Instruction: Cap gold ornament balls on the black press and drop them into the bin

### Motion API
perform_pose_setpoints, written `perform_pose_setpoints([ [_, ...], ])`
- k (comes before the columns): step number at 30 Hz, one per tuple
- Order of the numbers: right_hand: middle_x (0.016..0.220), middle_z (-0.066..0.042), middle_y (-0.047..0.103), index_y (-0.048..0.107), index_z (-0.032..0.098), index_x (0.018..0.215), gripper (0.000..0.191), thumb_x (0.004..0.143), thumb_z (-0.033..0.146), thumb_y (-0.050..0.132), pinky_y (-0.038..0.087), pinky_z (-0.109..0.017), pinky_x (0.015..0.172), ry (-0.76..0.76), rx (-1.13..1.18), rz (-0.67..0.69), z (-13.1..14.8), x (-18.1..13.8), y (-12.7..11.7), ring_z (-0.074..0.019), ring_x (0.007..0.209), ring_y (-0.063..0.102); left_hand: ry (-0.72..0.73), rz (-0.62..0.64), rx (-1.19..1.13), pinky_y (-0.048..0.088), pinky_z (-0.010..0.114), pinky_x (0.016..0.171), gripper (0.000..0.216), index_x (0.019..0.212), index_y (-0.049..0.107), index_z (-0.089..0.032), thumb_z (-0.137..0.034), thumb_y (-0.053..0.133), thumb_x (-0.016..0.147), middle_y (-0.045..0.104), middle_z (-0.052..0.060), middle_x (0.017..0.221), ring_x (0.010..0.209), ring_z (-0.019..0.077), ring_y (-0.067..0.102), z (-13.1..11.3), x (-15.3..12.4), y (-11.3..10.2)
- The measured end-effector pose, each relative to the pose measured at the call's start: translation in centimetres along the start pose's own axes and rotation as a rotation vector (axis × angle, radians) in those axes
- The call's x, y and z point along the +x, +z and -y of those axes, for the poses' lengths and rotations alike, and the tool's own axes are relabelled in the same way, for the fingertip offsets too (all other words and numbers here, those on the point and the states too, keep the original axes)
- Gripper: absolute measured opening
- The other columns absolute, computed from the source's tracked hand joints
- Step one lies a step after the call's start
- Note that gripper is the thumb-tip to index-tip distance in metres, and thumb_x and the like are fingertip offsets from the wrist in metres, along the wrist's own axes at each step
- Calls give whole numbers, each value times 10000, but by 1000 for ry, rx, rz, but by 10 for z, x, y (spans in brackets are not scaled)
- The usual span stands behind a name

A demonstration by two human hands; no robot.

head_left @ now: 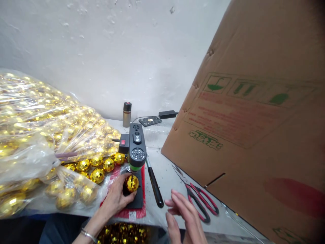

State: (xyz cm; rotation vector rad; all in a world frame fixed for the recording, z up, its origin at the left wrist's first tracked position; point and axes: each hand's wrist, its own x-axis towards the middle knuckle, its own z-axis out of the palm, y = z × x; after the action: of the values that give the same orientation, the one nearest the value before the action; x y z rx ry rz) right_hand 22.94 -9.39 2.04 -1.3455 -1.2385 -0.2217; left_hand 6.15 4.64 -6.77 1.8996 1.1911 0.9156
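My left hand (115, 198) is closed around a small gold mirror ball (132, 183), holding it on the black base under the head of a small black benchtop machine (137, 146). My right hand (184, 217) hovers just right of the machine's black lever handle (155, 186), fingers stretched out and apart, holding nothing. Red-handled scissors (200, 200) lie right beside that hand on the table.
A big clear plastic bag of gold mirror balls (45, 135) fills the left side, with loose balls spilling near the machine. A large cardboard box (254, 115) leans in on the right. A small canister (126, 114) and a power adapter (167, 114) stand by the white wall.
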Motion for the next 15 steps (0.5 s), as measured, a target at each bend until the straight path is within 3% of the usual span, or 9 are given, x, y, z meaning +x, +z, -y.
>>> perform_pose_setpoints([
  [4,1302,-172,696,619,203,1383,395,1014,346,619,673,-352,750,-212,18,83,8,41,10,-249,1064,745,-1,-44,-41,567,532,993,495,1199,656,-218,-412,738,752,761,121,1184,1097,340,719,4,2,7],
  [7,1187,-163,735,604,174,1362,433,1030,451,589,660,-330,776,-354,42,157,15,66,20,-234,1051,748,-7,-31,-81,572,522,981,479,1191,651,-217,-421,740,767,759,117,1173,1087,333,715,4,1,9],
  [11,882,-64,737,649,200,1066,207,1076,352,508,603,-258,683,-373,150,169,25,76,33,-154,789,739,-45,-12,-74,580,529,947,475,1171,662,-219,-413,753,748,763,111,1120,1046,337,712,1,-1,7],
  [15,705,-7,610,551,212,808,301,1081,218,425,479,-230,567,-371,180,138,26,66,46,-103,592,585,-61,-15,-63,592,500,910,465,1142,682,-227,-420,781,730,760,103,1080,1009,329,716,-3,-1,7],
])
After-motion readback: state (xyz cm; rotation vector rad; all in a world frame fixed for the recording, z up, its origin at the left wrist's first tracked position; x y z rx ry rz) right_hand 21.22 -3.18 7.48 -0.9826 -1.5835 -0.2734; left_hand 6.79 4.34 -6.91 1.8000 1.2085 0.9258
